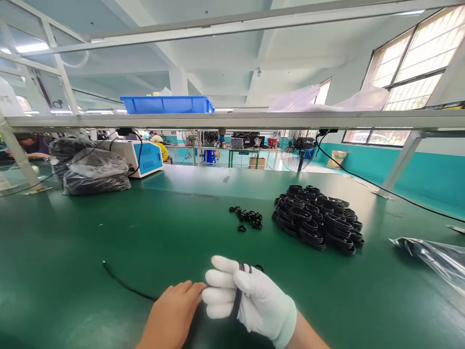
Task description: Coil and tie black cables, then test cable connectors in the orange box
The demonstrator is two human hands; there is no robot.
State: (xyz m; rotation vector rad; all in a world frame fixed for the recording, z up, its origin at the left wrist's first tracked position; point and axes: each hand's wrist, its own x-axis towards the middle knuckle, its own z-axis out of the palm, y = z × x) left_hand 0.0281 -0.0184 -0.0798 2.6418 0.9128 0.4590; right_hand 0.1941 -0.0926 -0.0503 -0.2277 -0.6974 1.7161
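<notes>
My bare left hand [175, 312] is closed, fingers together, at the near side of the table. A thin black cable [127, 287] runs out from under it to the far left, with a small shiny tip at its end. Just to its right, my right hand [250, 300] wears a white glove. The gloved thumb presses a folded black cable bundle [237, 301] against the palm and fingers. Dark bands lie across the index finger. A small black ring [259, 267] shows behind this hand. Beyond lie several loose black rings [249, 216].
A large heap of coiled black cables [316, 218] lies right of the rings on the green table [163, 228]. Plastic film [432, 257] is at the right edge. Back left are a bagged bundle [96, 169] and a blue-white machine [145, 157]. A shelf above carries a blue tray [167, 104].
</notes>
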